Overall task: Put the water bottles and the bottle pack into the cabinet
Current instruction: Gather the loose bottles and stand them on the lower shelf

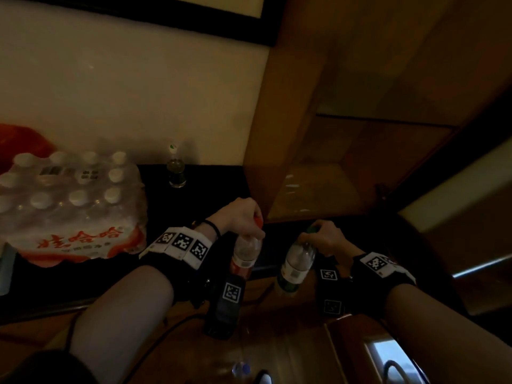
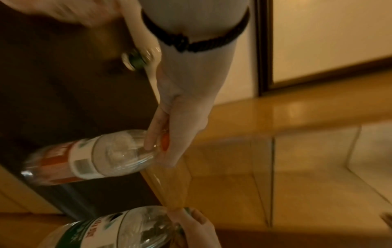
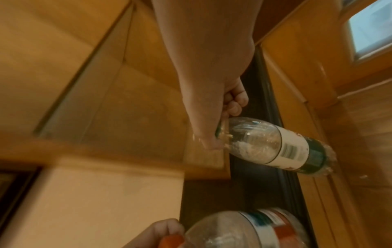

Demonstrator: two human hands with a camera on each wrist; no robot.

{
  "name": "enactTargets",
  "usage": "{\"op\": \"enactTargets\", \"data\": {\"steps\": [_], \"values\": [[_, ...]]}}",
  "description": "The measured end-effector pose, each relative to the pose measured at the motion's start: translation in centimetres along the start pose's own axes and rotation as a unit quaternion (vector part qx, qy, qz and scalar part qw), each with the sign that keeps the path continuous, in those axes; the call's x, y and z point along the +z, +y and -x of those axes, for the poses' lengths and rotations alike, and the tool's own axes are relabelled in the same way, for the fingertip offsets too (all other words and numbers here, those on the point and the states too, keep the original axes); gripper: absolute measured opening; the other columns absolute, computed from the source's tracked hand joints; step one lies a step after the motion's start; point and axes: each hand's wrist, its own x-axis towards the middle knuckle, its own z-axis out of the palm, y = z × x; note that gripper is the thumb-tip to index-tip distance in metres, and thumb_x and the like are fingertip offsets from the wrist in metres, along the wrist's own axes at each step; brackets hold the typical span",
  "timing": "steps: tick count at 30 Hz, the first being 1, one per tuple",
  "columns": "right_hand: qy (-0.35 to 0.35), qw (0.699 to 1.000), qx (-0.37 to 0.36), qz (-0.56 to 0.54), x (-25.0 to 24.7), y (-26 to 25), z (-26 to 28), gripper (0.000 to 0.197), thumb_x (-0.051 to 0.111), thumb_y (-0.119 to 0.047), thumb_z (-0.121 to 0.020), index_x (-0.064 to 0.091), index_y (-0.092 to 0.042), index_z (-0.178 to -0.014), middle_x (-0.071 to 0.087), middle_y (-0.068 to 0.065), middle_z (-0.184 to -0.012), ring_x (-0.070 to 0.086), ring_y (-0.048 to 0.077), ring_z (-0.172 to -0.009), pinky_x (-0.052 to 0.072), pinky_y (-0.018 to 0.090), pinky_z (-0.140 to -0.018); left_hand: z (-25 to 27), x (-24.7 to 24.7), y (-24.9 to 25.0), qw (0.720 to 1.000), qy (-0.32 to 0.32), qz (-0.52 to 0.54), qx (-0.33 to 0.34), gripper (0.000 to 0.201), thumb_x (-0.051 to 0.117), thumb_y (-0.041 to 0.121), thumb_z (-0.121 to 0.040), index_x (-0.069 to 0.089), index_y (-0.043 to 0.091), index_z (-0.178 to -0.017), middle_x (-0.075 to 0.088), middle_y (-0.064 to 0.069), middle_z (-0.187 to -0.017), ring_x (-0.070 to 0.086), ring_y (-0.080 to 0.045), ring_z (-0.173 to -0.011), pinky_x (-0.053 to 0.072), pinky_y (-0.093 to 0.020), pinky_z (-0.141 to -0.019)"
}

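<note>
My left hand [image 1: 256, 225] grips the neck of a red-capped bottle [image 1: 246, 253] with a red label, which hangs below it. The left wrist view shows the fingers [image 2: 155, 139] curled round its red cap [image 2: 165, 142]. My right hand [image 1: 313, 234] grips a green-labelled bottle [image 1: 296, 261] by its green cap, tilted, just right of the first. Both hang in front of the open wooden cabinet [image 1: 313, 187], below its lowest shelf. A shrink-wrapped bottle pack [image 1: 69, 206] with white caps lies on the dark table [image 1: 210, 184] at the left. A third bottle [image 1: 176, 170] stands upright behind it.
A red bag [image 1: 22, 142] sits behind the pack against the wall. The cabinet's side panel [image 1: 277, 120] rises beside the table, and its open door [image 1: 457, 189] stands at the right. A small blue-capped bottle [image 1: 241, 368] and a cable lie on the wooden floor.
</note>
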Motion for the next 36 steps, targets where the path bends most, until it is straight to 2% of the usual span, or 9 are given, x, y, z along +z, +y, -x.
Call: {"op": "enactTargets", "data": {"steps": [4,9,13,16,22,27,29,32,36], "values": [[0.032,0.999,0.02,-0.008,-3.8,3.3,-0.6,0.034,0.074,-0.038,-0.076,0.055,-0.019,-0.097,0.057,0.003,-0.079,0.053,0.017,-0.062,0.043,0.025,-0.047,-4.0,0.9,4.6,0.998,0.0,-0.044,0.042,0.023,0.078,0.028,-0.07,0.066,0.008,-0.076,0.07,-0.007,-0.082,0.069,-0.025,-0.08,0.055,-0.035,-0.062],[0.061,0.998,-0.026,-0.019,-8.8,5.1,-3.2,0.031,0.072,-0.034,-0.081,0.055,-0.017,-0.1,0.058,0.004,-0.086,0.054,0.017,-0.068,0.046,0.032,-0.061,-9.0,1.9,9.1,0.996,0.051,-0.037,0.056,0.025,0.076,0.031,-0.071,0.071,0.013,-0.087,0.068,-0.002,-0.094,0.063,-0.015,-0.089,0.056,-0.033,-0.071],[0.087,0.994,-0.054,-0.037,-12.7,4.9,-7.3,0.031,0.071,-0.032,-0.081,0.058,-0.015,-0.104,0.063,0.006,-0.103,0.06,0.02,-0.089,0.051,0.035,-0.077,-13.8,2.3,11.0,0.995,0.1,0.017,0.013,0.026,0.076,0.029,-0.077,0.07,0.006,-0.089,0.07,-0.01,-0.1,0.056,0.001,-0.078,0.047,-0.023,-0.084],[0.078,0.993,-0.053,-0.064,-15.3,4.3,-10.4,0.035,0.071,-0.029,-0.082,0.057,-0.016,-0.111,0.06,0.004,-0.105,0.06,0.021,-0.096,0.053,0.037,-0.087,-17.4,2.0,12.0,0.993,0.112,0.031,-0.015,0.026,0.078,0.029,-0.078,0.073,0.01,-0.096,0.069,-0.002,-0.101,0.062,-0.008,-0.09,0.053,-0.023,-0.077],[0.074,0.99,-0.109,-0.052,-18.5,2.5,-16.6,0.041,0.07,-0.026,-0.083,0.059,-0.01,-0.119,0.058,0.005,-0.109,0.054,0.017,-0.094,0.046,0.029,-0.078,-23.7,0.6,12.8,0.976,0.192,0.077,-0.066,0.029,0.081,0.028,-0.075,0.068,0.017,-0.098,0.065,0.001,-0.105,0.061,-0.014,-0.099,0.052,-0.024,-0.073],[0.055,0.987,-0.12,-0.091,-19.0,1.3,-20.4,0.037,0.072,-0.023,-0.083,0.058,-0.008,-0.114,0.057,0.005,-0.1,0.052,0.013,-0.084,0.04,0.017,-0.053,-26.6,-0.5,12.8,0.944,0.302,0.077,-0.112,0.025,0.076,0.018,-0.08,0.069,0.019,-0.104,0.062,0.001,-0.107,0.056,-0.013,-0.1,0.052,-0.027,-0.081],[0.044,0.986,-0.119,-0.108,-18.7,0.9,-21.7,0.037,0.07,-0.018,-0.084,0.057,-0.003,-0.115,0.057,0.007,-0.099,0.052,0.015,-0.086,0.043,0.012,-0.053,-27.6,-0.6,12.3,0.927,0.343,0.072,-0.132,0.029,0.075,0.017,-0.08,0.07,0.021,-0.108,0.066,-0.001,-0.116,0.059,-0.017,-0.109,0.053,-0.029,-0.086],[0.044,0.984,-0.101,-0.138,-18.3,0.5,-23.0,0.039,0.071,-0.019,-0.084,0.057,-0.004,-0.117,0.062,0.014,-0.112,0.06,0.023,-0.096,0.054,0.034,-0.077,-28.6,-0.4,11.6,0.903,0.39,0.098,-0.151,0.034,0.072,0.017,-0.083,0.067,0.023,-0.116,0.065,-0.002,-0.122,0.06,-0.02,-0.115,0.051,-0.029,-0.089],[0.036,0.983,-0.082,-0.159,-18.2,0.6,-24.8,0.043,0.071,-0.02,-0.083,0.056,-0.007,-0.121,0.061,0.006,-0.101,0.065,0.025,-0.091,0.057,0.034,-0.065,-29.8,-1.0,11.0,0.878,0.424,0.116,-0.187,0.038,0.067,0.013,-0.087,0.062,0.021,-0.124,0.062,-0.005,-0.127,0.056,-0.022,-0.122,0.045,-0.031,-0.099]]}}
